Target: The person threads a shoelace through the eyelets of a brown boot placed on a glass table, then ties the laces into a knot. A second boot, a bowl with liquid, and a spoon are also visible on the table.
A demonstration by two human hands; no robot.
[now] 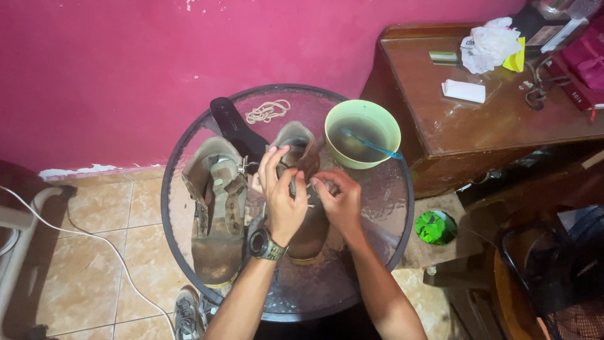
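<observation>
Two worn brown boots lie on a round glass table (384, 208). My left hand (281, 192), with a wristwatch on its wrist, and my right hand (336, 198) both grip the upper of the right boot (302, 148), fingers pinched around its tongue and lace area. The left boot (217, 208) lies beside them, opened out and with no lace in it. A black insole (236, 129) and a loose beige lace (267, 112) rest at the table's far side.
A green bowl (362, 132) of murky water holds a blue toothbrush (371, 146). A brown wooden cabinet (478, 107) with papers stands on the right. A pink wall is behind the table. A white cable (94, 242) crosses the tiled floor, and a green lid (435, 226) lies below.
</observation>
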